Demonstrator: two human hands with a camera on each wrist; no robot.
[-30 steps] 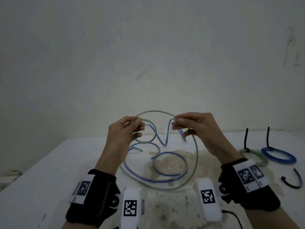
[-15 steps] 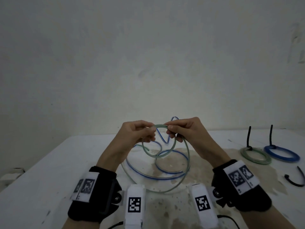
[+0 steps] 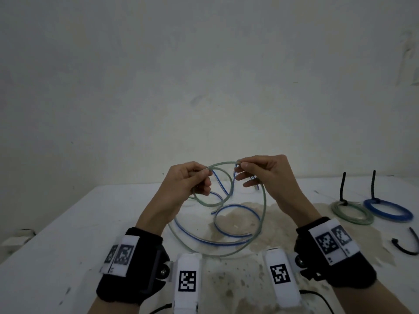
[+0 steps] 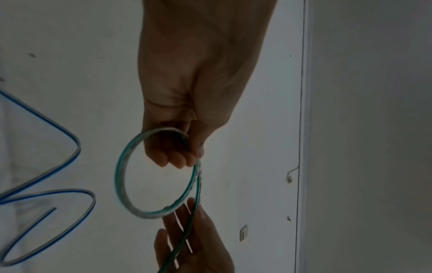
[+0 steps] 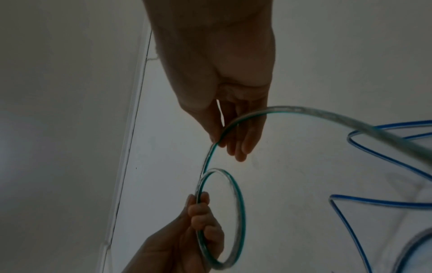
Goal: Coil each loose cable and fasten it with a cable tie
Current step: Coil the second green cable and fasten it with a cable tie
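Two hands at work above the bench [image 3: 68,223], both raised clear of its surface.

Item 1, green cable [image 3: 264,211]: partly coiled. One small finished loop hangs from the left hand [image 3: 181,186], whose curled fingers and thumb pinch the loop at its top. A short arc runs across to the right hand [image 3: 267,175], where thumb and forefinger pinch the strand and the remaining fingers stay loosely extended. From there the cable drops in a wide sweep down to the bench and back round toward the person.

Item 2, blue cable [image 3: 235,209]: loose, uncoiled, lying in irregular bends on the bench inside and across the green sweep.

Item 3, finished green coil [image 3: 351,213] and finished blue coil [image 3: 387,210]: tied, side by side at the right of the bench, black tie tails upright.

Item 4, spare black cable tie [image 3: 405,244]: loose, near the right edge.

Risks, as judged: the green tail crosses the blue cable, so drawing in slack may drag or snag it. The springy loop could pop open if the left pinch relaxes while the next turn is laid in. Uneven turn sizes would leave a sloppy bundle for tying.
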